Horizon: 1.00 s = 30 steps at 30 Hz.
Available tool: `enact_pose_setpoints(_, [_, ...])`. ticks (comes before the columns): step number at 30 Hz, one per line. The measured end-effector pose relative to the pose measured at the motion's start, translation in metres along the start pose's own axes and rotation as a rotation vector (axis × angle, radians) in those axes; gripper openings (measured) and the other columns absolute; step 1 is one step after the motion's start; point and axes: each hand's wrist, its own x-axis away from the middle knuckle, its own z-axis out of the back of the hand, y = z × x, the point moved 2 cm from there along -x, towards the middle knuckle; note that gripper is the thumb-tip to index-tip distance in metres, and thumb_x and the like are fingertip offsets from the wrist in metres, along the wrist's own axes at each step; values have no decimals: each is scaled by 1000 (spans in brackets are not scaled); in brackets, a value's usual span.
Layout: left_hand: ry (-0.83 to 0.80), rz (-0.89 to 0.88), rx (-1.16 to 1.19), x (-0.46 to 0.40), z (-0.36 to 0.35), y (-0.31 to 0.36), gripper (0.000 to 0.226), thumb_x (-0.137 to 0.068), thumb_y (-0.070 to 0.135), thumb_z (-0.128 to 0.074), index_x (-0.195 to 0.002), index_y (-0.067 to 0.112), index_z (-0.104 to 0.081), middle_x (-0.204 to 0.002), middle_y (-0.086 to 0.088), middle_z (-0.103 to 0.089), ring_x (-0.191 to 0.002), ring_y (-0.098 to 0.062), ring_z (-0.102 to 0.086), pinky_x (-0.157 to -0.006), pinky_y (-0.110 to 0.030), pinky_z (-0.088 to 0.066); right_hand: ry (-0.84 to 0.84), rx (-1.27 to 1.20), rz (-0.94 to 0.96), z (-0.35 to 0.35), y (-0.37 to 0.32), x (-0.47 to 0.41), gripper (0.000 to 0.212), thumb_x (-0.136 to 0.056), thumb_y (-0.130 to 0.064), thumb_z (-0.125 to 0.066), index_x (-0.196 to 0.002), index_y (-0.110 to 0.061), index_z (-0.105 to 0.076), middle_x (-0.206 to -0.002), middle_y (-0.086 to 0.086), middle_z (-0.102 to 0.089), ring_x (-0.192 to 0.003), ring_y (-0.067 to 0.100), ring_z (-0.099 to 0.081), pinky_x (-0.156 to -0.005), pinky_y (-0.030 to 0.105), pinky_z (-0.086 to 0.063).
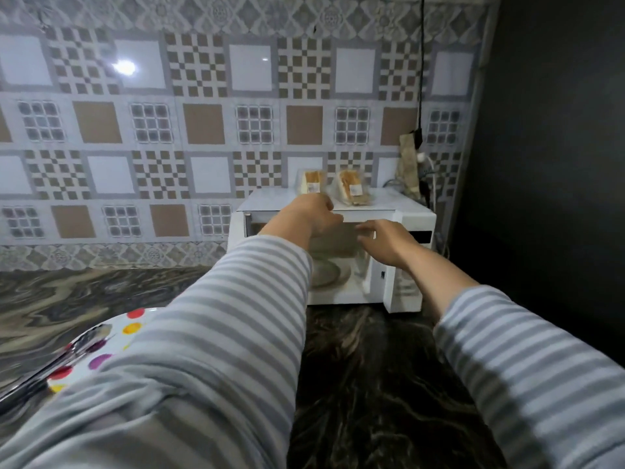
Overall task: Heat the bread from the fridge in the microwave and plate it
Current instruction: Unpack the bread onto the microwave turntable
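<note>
Two wrapped bread packs (pixel 351 191) upright side by side on the white microwave (pixel 414 216) top; microwave door open, glass turntable (pixel 329 274) inside; dotted plate (pixel 101 346) lower left on worktop (pixel 372 367).

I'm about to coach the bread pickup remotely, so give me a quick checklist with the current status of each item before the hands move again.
1. Microwave door open, cavity reachable: ok; the turntable shows inside.
2. Bread within reach: ok; two wrapped packs sit on top of the microwave, left pack and right pack.
3. Left hand has a grip on the left pack: cannot tell; fingers are curled just below it, contact is hidden.
4. Right hand free: ok; fingers relaxed in front of the cavity, holding nothing.
5. Wrapping removed from the bread: not ok; both packs still wrapped.
6. Plate ready: ok; a dotted plate lies on the counter at left.
</note>
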Motion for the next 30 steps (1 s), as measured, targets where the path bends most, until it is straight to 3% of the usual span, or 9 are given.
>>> enact_pose_setpoints(5, [137, 105, -3, -70, -19, 0, 54, -91, 39, -52, -142, 24, -41, -149, -3, -36, -134, -29, -36, -108, -48, -34, 66, 78, 78, 16, 29, -78, 42, -94, -33, -49, -135, -26, -50, -136, 11, -50, -121, 32, -49, -98, 40, -44])
enact_pose_setpoints(11, [411, 198, 10, -137, -38, -5, 60, -89, 43, -51, -144, 30, -33, -157, 1, -19, -143, -28, -18, -110, -52, -29, 84, -99, 78, 14, 38, -168, 61, -86, -40, -54, -142, -31, -34, -142, 7, -44, -125, 31, -46, -102, 42, -42])
enact_pose_setpoints(14, [414, 256, 11, -164, -47, -16, 59, -89, 44, -51, -143, 35, -31, -158, 0, -13, -143, -33, -16, -110, -54, -30, 116, -154, 67, 5, 33, -201, 58, -87, -44, -52, -140, -33, -32, -138, 9, -43, -119, 33, -50, -97, 44, -45])
enact_pose_setpoints(18, [383, 324, 30, -188, -57, -29, 57, -88, 48, -50, -141, 39, -29, -158, -1, -8, -134, -39, -31, -101, -52, -38, 137, -110, 33, -4, 34, -231, 68, -90, -53, -45, -149, -31, -18, -150, 8, -32, -131, 34, -41, -102, 43, -39])
enact_pose_setpoints(21, [388, 349, 29, -200, -65, -35, 54, -88, 49, -47, -138, 41, -27, -154, -8, -20, -126, -38, -45, -89, -48, -43, 146, -130, 37, -5, 35, -239, 73, -86, -57, -51, -147, -31, -20, -145, 8, -40, -126, 32, -46, -95, 40, -41])
enact_pose_setpoints(25, [429, 395, 72, -204, -69, -41, 58, -87, 50, -49, -138, 42, -24, -131, -13, -46, -107, -38, -57, -76, -40, -40, 107, -122, 18, -9, 34, -242, 85, -76, -54, -63, -145, -30, -18, -138, 9, -48, -120, 34, -51, -92, 42, -45])
enact_pose_setpoints(30, [423, 451, 29, -199, -65, -37, 72, -87, 54, -52, -147, 42, -16, -134, -11, -49, -113, -34, -56, -73, -37, -39, 75, -158, -36, -9, 28, -237, 90, -75, -43, -70, -146, -29, -16, -135, 10, -50, -113, 34, -55, -88, 42, -49])
